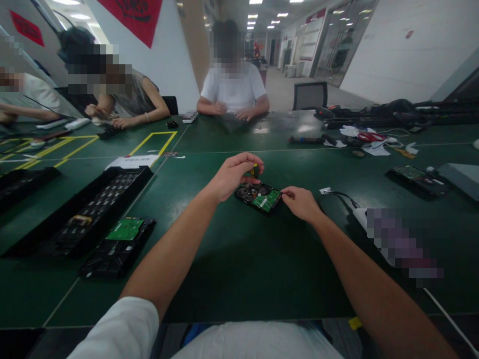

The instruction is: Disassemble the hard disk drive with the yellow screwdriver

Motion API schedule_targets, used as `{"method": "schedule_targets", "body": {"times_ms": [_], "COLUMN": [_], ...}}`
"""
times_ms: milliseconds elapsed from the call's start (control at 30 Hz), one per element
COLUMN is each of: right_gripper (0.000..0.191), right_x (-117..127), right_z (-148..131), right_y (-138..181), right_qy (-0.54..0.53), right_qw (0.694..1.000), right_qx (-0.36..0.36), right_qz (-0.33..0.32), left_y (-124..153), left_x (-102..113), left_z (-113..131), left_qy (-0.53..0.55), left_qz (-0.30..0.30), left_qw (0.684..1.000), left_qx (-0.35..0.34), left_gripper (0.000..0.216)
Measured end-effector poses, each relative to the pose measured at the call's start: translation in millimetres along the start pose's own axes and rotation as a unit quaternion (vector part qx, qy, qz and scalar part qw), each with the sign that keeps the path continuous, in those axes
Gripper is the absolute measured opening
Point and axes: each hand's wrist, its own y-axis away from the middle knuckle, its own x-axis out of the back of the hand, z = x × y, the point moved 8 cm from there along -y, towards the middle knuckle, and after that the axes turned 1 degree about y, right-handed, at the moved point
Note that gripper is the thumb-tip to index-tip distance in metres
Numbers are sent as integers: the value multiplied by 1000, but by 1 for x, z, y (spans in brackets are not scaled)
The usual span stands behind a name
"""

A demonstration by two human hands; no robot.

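In the head view, a hard drive (267,199) with a green circuit board lies on the table in front of me, circuit side up. My left hand (235,174) is closed around a short yellow-and-black screwdriver (255,171), held over the drive's far left part. Its tip is hidden, so contact with a screw cannot be made out. The fingers of my right hand (299,201) pinch the drive's right edge.
Left of me lie a hard drive in a black caddy (123,232) and a long black tray (97,209). To the right are a cabled white device (377,244), partly blurred, and another drive (413,177). Several people sit across the green table (239,279).
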Motion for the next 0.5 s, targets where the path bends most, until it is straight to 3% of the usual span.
{"method": "schedule_targets", "body": {"times_ms": [267,500], "right_gripper": [17,18], "right_x": [-14,-24], "right_z": [-1,-1], "right_y": [5,2], "right_qy": [-136,-182], "right_qw": [989,982], "right_qx": [-46,-33], "right_qz": [-37,-26], "left_y": [0,-3], "left_x": [-3,7], "left_z": [1,-2], "left_qy": [-37,-131], "left_qz": [-2,46], "left_qw": [999,989], "left_qx": [-17,-43], "left_gripper": [20,27]}}
